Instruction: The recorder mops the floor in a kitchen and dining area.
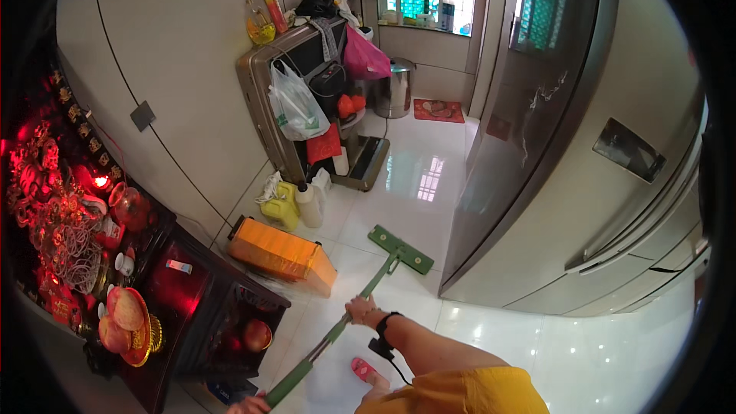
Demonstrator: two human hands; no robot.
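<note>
A green flat mop spans the lower middle of the view, its handle (374,279) slanting up to a rectangular head (401,248) on the white tiles. My right hand (361,309) grips the handle partway along, and a black band (386,326) circles that wrist. Lower down, at the bottom edge, my left hand (250,405) is closed around the thicker end of the handle and is partly cut off. To the left of the mop head stands an orange box (282,250).
At left is a dark altar table (172,293) with red lights and a fruit plate (148,333). Beyond the box are a yellow jug (280,207), a white bottle (309,206) and a bag-hung massage chair-like machine (253,86). A refrigerator (552,184) borders the right; a red mat (438,110) lies behind.
</note>
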